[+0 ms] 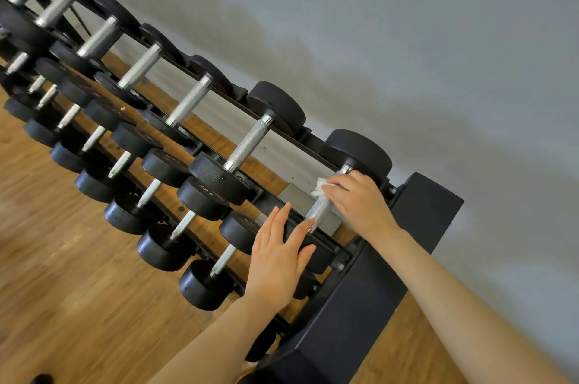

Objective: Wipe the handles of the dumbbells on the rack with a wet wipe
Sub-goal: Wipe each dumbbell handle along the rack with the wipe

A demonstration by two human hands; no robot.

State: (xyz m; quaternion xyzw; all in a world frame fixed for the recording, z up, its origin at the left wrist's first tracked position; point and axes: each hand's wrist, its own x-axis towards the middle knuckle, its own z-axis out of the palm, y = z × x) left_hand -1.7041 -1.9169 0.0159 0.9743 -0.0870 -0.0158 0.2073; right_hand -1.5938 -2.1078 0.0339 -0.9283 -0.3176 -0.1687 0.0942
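**Wipe on the end dumbbell's handle, top row**

Right hand is up on the nearest dumbbell at the end of the rack, fingers curled over the knurled handle with the white wet wipe bunched under them, a corner of it poking out on the side toward the next dumbbell. The grip sits on the upper part of the handle, close to the far weight head; the lower stretch of bare metal shows below the hand

Left hand lies flat, fingers straight and together, palm pressed on the near black weight head of that same dumbbell, thumb tip just beside the handle's lower end

Along the top row the other dumbbells run away up-left, steel handles showing, black heads seated in the frame. A second row of smaller ones sits below, over a wooden floor. Behind it all, a plain grey wall
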